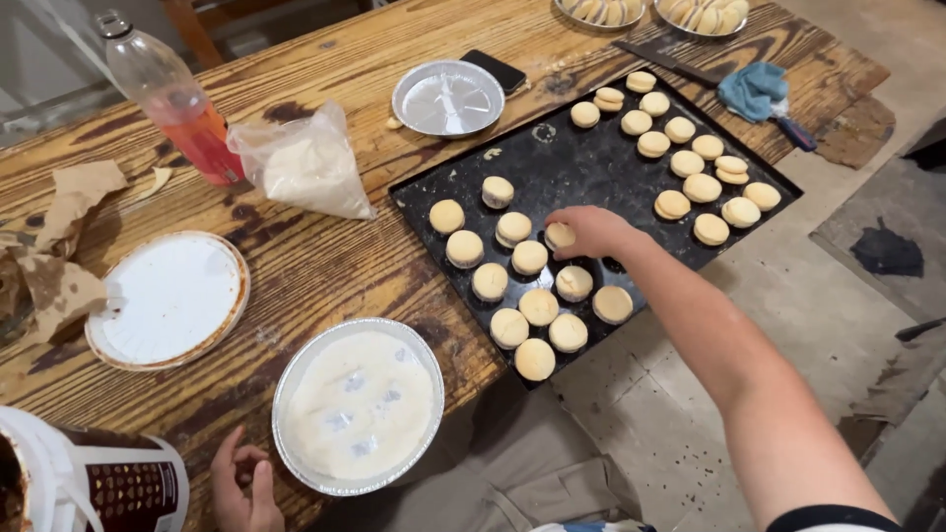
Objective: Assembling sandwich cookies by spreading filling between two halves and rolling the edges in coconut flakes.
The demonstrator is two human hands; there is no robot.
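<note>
sandwich cookie [560, 234] mid-tray on the black baking tray [552, 163]: my right hand [591, 232] pinches it in closed fingers, pick-up underway, a clean lift comes next; left hand [244, 485] rests loosely curled, empty, at the desk's near edge.

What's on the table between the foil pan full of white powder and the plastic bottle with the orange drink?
In the head view, a clear plastic bag of white powder lies between the foil pan and the bottle, with bare wooden table below it.
</note>
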